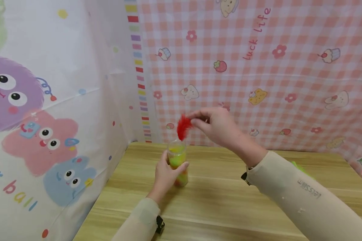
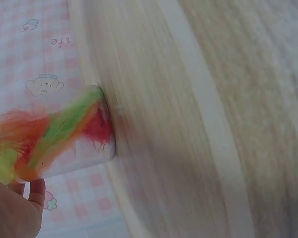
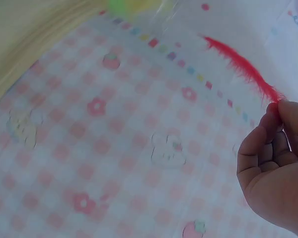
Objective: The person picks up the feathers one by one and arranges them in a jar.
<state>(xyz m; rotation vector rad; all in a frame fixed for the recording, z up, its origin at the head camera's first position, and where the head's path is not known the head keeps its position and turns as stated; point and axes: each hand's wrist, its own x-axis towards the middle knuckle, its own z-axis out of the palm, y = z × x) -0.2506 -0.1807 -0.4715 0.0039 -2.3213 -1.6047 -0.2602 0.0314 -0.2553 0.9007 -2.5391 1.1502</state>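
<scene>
A clear cylindrical container [image 1: 177, 157] stands upright on the wooden table, and my left hand [image 1: 166, 174] grips it around its side. Through its wall in the left wrist view show green, orange and red feathers [image 2: 59, 131]. Its top is open. Between thumb and forefinger, my right hand [image 1: 218, 125] pinches one end of a red feather [image 1: 184, 126]. The feather hangs just above the container's rim, its free tip pointing down. In the right wrist view the whole feather [image 3: 243, 65] shows, slim and fluffy, held by its end.
The wood-grain table [image 1: 217, 204] reaches back to a pink checked cloth [image 1: 238, 80]. A white cloth with cartoon figures [image 1: 78, 30] hangs along the left. Something bright green [image 1: 301, 168] lies on the table, partly behind the right sleeve.
</scene>
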